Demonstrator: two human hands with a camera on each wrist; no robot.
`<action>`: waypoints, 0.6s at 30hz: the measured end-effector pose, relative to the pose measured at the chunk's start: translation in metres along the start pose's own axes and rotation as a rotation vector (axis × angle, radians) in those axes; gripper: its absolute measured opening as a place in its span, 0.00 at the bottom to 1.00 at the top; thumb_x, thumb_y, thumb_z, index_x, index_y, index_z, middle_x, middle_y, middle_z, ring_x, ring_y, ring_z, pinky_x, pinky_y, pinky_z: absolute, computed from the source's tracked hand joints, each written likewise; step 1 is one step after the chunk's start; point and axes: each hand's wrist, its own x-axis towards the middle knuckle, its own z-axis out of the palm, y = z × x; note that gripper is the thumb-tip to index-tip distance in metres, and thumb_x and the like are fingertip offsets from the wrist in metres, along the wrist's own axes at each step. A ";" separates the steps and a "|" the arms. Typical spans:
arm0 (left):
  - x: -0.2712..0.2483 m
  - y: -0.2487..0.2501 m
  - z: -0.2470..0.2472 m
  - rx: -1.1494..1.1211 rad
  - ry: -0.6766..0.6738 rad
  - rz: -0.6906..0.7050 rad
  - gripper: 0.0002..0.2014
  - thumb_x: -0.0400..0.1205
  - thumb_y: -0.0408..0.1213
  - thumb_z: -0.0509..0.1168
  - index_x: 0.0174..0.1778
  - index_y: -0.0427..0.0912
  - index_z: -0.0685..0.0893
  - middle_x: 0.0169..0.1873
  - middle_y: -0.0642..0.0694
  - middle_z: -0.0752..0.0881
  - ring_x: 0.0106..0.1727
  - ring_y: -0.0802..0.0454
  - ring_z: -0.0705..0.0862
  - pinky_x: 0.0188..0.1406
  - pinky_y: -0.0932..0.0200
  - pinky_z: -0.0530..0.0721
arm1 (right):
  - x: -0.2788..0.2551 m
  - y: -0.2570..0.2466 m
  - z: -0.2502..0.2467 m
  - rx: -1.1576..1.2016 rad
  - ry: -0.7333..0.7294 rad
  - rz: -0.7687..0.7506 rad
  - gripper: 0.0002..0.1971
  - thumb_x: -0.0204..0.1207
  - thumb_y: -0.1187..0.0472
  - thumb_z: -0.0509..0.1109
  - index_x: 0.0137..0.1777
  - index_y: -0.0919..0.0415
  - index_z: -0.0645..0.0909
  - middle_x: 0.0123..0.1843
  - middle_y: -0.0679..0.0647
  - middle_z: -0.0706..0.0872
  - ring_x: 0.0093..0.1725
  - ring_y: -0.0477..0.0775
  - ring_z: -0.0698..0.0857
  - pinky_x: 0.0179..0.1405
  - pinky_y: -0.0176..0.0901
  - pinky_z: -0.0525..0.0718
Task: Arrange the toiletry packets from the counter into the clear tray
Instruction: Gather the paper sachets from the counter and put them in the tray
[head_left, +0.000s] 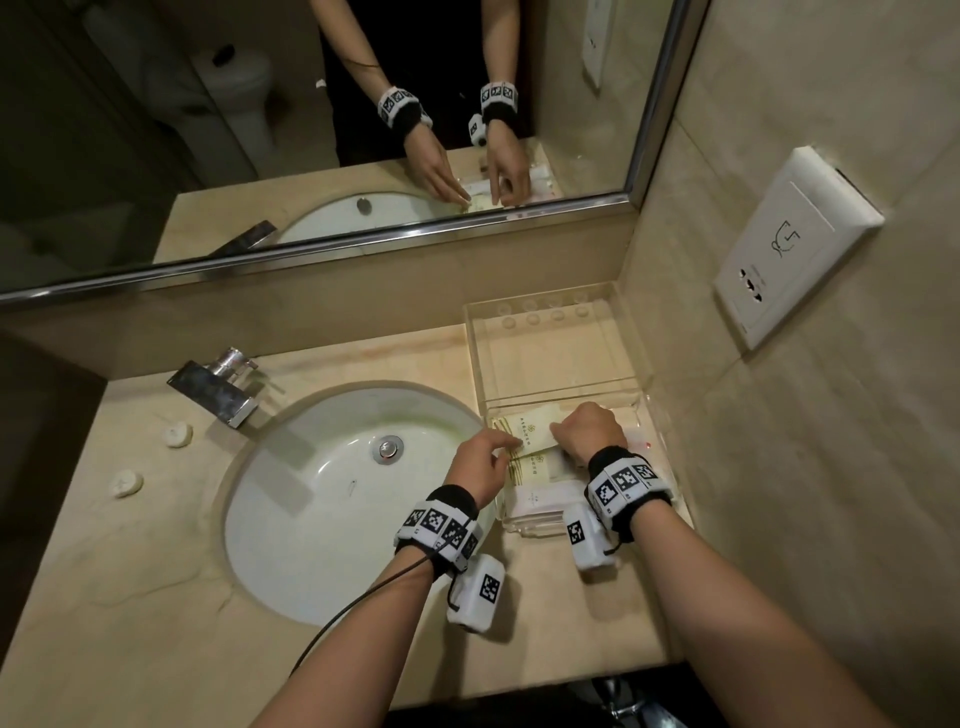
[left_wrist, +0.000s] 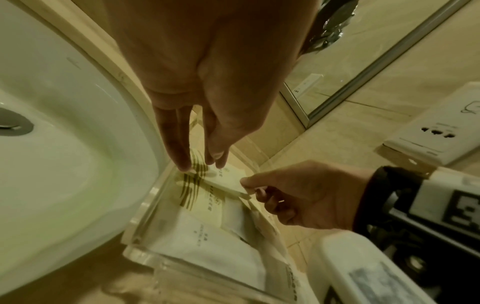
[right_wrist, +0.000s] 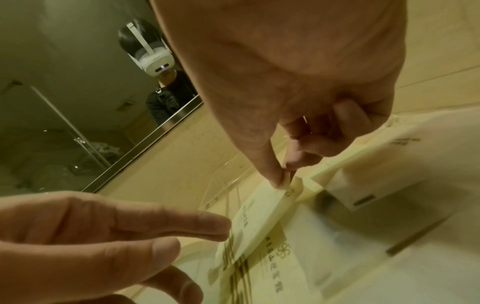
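- Both forearms fill the near edge of the head view, entering from about 6 o'clock and reaching toward 1 o'clock over the counter (head_left: 156, 545).
- Left hand (head_left: 480, 465) comes next, just past the basin (head_left: 322, 493). Its fingers (left_wrist: 182, 156) are held straight and close together, tips pressing down on the left end of the top cream packet (head_left: 530, 434); it grips nothing.
- Right hand (head_left: 589, 431) lies at 3 o'clock from the left. Thumb and forefinger (right_wrist: 272, 174) pinch the packet's right end, and the other fingers are curled into the palm.
- That packet sits in the near compartment of the clear tray (head_left: 480, 332), atop a striped cream packet (left_wrist: 192, 195); white packets (head_left: 535, 501) lie toward 6 o'clock from these, in the same compartment.
- Judging by this, the step in hand is seating and squaring the packet on its pile. Next it likely needs the pinch released while the left fingertips steady it, so the thin sachet does not slide.
- Far compartment, at 12 o'clock, shows only its bare floor and a row of round holes at the back.
- Two small round white caps (head_left: 176, 434) rest on the counter at about 9 o'clock of the basin; I can see no packet lying outside the tray.
- Beyond are the tap (head_left: 218, 387), the mirror (head_left: 260, 130) and a wall socket (head_left: 795, 244).
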 end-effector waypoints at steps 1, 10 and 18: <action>-0.001 0.000 0.001 0.014 -0.004 0.015 0.15 0.82 0.27 0.59 0.60 0.40 0.87 0.63 0.45 0.85 0.64 0.49 0.82 0.63 0.66 0.76 | 0.000 0.000 0.000 -0.018 0.005 0.013 0.11 0.74 0.55 0.68 0.43 0.64 0.84 0.48 0.59 0.90 0.49 0.64 0.87 0.47 0.46 0.84; 0.001 -0.004 0.006 0.150 -0.086 0.044 0.17 0.84 0.31 0.59 0.67 0.41 0.83 0.72 0.46 0.77 0.70 0.46 0.78 0.73 0.55 0.73 | -0.002 0.001 0.005 -0.066 0.042 0.035 0.12 0.77 0.52 0.68 0.45 0.63 0.79 0.54 0.60 0.88 0.53 0.64 0.86 0.46 0.46 0.80; 0.002 -0.007 0.010 0.235 -0.103 -0.019 0.18 0.84 0.34 0.59 0.71 0.43 0.79 0.76 0.47 0.73 0.74 0.42 0.73 0.77 0.51 0.67 | -0.003 0.006 0.009 -0.093 0.128 -0.103 0.13 0.78 0.53 0.71 0.55 0.63 0.84 0.58 0.59 0.88 0.57 0.62 0.86 0.54 0.48 0.82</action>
